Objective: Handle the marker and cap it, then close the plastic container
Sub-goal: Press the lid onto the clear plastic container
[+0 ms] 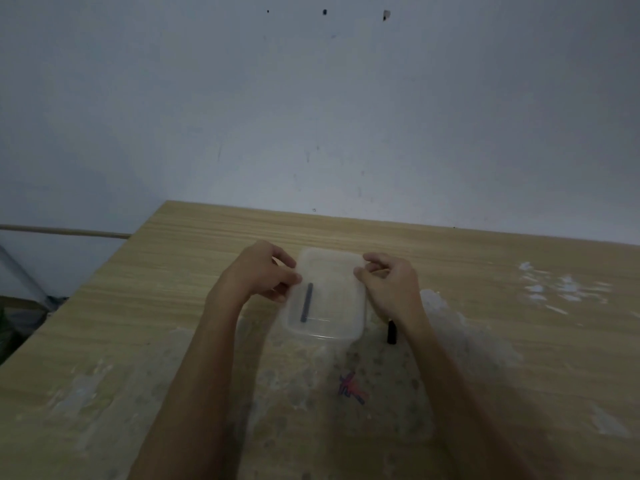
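Note:
A clear plastic container (325, 327) sits on the wooden table (173, 289) in front of me. Its translucent lid (330, 271) lies over it, tilted, with the near edge of the box still showing. A dark marker (307, 302) lies inside along the left wall, seen through the plastic. My left hand (263, 268) pinches the lid's left edge. My right hand (391, 282) grips the lid's right edge. A small black object (392, 332), perhaps a cap or second marker, lies on the table just right of the container, partly hidden by my right forearm.
The tabletop is stained with pale smears and has red and blue scribbles (351, 391) near the front. A grey wall (311, 116) rises directly behind the table. The table's left edge drops off near a pole (65, 232) at the left.

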